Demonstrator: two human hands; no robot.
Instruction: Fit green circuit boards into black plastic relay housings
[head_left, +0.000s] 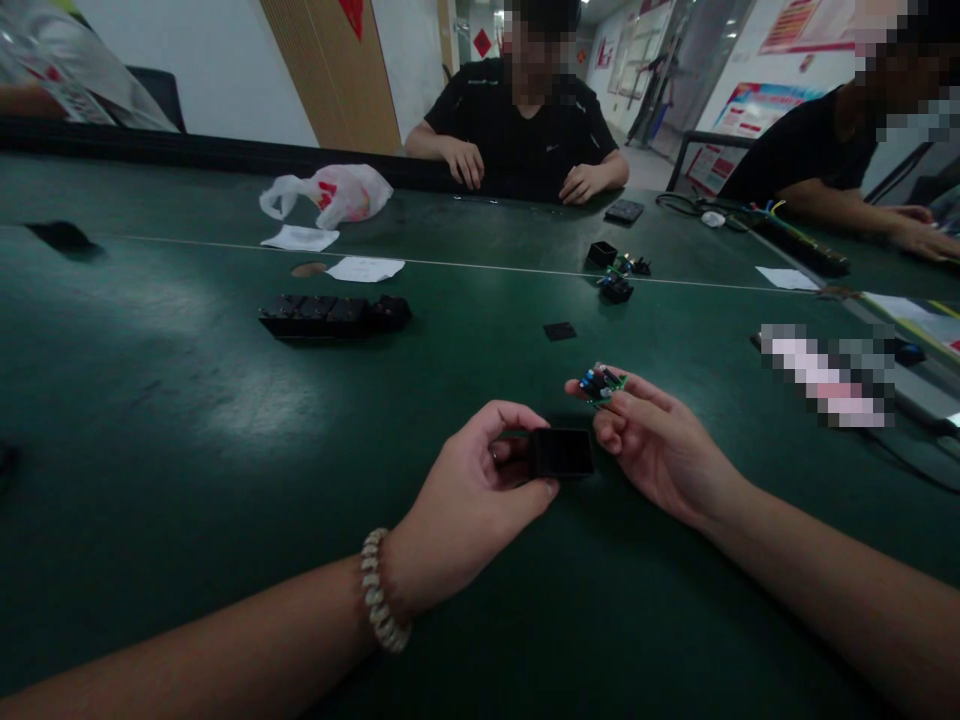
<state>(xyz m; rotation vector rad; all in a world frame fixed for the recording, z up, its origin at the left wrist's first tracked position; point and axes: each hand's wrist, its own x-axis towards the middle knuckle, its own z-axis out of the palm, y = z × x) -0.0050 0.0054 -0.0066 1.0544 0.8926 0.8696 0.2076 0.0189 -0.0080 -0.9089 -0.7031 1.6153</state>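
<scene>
Pinching edgewise should suit the right hand's circuit board — left hand holds the black box, clear of the far table edge.

Your head-worn camera looks forward and down across the worktop, near your left hand and right hand.

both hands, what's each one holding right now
Left hand: closed on a black open-faced box.
Right hand: closed on a small green circuit board.
</scene>
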